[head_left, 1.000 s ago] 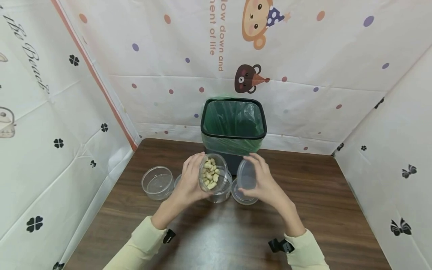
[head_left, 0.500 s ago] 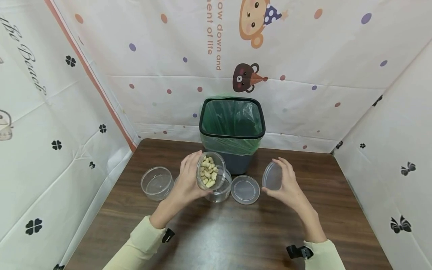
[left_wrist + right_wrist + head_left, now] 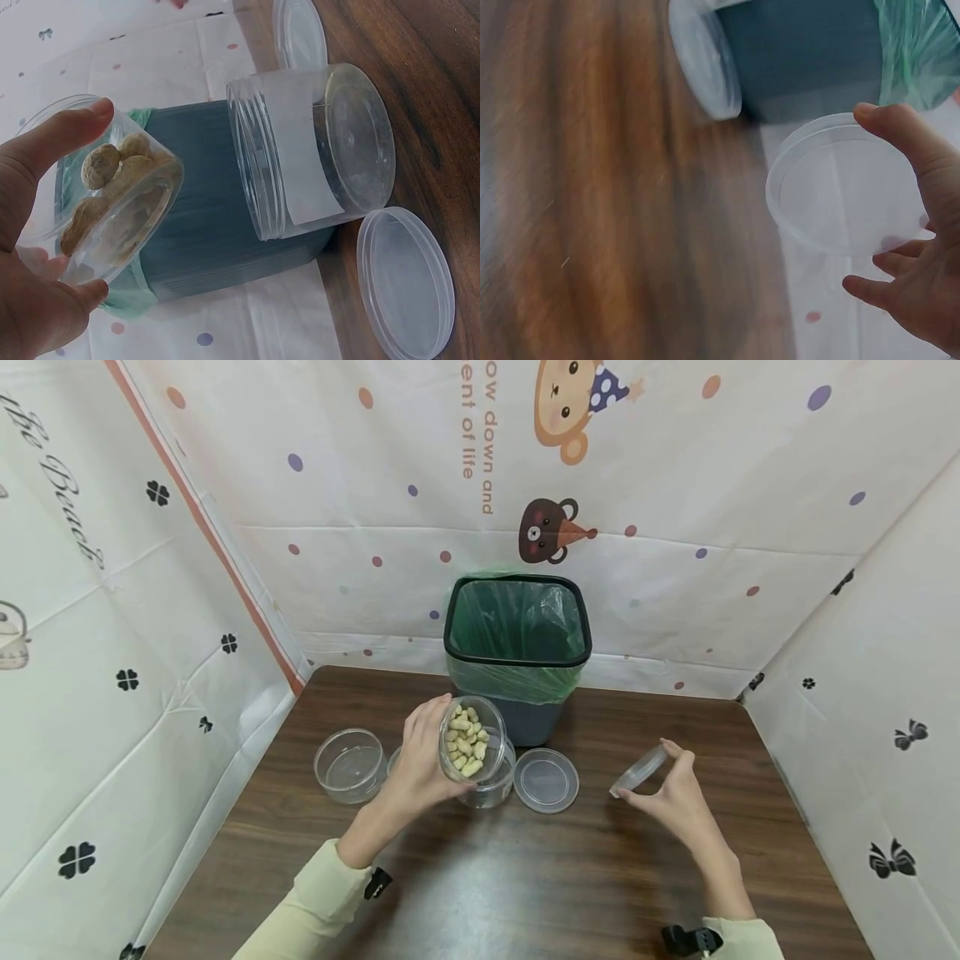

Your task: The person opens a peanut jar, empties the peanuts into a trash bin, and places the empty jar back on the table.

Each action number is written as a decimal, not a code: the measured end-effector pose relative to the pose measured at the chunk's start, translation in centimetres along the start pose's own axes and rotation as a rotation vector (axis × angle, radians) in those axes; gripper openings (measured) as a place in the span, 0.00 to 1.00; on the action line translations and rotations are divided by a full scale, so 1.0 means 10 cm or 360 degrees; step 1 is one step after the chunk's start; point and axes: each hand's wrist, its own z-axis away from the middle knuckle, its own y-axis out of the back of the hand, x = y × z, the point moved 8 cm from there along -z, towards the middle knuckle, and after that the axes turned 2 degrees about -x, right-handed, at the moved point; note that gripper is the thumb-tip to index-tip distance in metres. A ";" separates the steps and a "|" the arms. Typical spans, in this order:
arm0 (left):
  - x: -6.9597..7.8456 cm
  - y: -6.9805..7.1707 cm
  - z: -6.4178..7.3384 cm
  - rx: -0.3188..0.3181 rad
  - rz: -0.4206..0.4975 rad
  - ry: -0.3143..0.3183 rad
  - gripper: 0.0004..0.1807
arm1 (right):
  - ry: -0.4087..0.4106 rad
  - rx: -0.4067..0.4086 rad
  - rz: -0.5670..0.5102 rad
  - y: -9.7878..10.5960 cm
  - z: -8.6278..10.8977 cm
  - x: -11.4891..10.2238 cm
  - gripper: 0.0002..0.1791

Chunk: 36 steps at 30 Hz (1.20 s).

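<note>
My left hand (image 3: 422, 760) grips a clear, shallow round container (image 3: 161, 169) of unshelled peanuts (image 3: 467, 742), tilted so its mouth faces up and toward me. Beneath it in the head view stands a clear jar (image 3: 300, 150) with a white label, partly hidden by the hand and container. My right hand (image 3: 678, 797) pinches a translucent round lid (image 3: 844, 187) by its rim, thumb on one side and fingers on the other. That lid is tilted on edge above the right part of the table. Another lid (image 3: 546, 781) lies flat beside the jar.
Behind the jar stands a dark bin (image 3: 528, 722) lined with a green bag (image 3: 517, 681). A clear round container (image 3: 350, 767) sits on the wooden table (image 3: 525, 893) at the left. Partly behind my left hand is another lid (image 3: 301, 34). Printed cloth (image 3: 360, 468) hangs around the table.
My right hand has moved right with its lid, away from the peanut container, and lowered it while tipping it flatter. The left hand has stayed nearly still with the container.
</note>
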 end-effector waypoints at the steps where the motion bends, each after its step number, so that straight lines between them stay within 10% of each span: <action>1: 0.00 0.00 0.00 0.0002 0.0000 0.0000 0.73 | -0.0028 0.0004 0.0000 0.01 0.02 0.05 0.54; 20: 0.03 -0.04 0.04 -0.0001 0.0018 -0.0032 0.72 | -0.0359 -0.0040 -0.0019 0.22 0.39 0.80 0.66; 36: -0.01 0.01 0.06 0.0026 -0.0013 -0.0016 0.74 | -0.0384 -0.0395 0.0243 0.16 0.53 1.03 0.66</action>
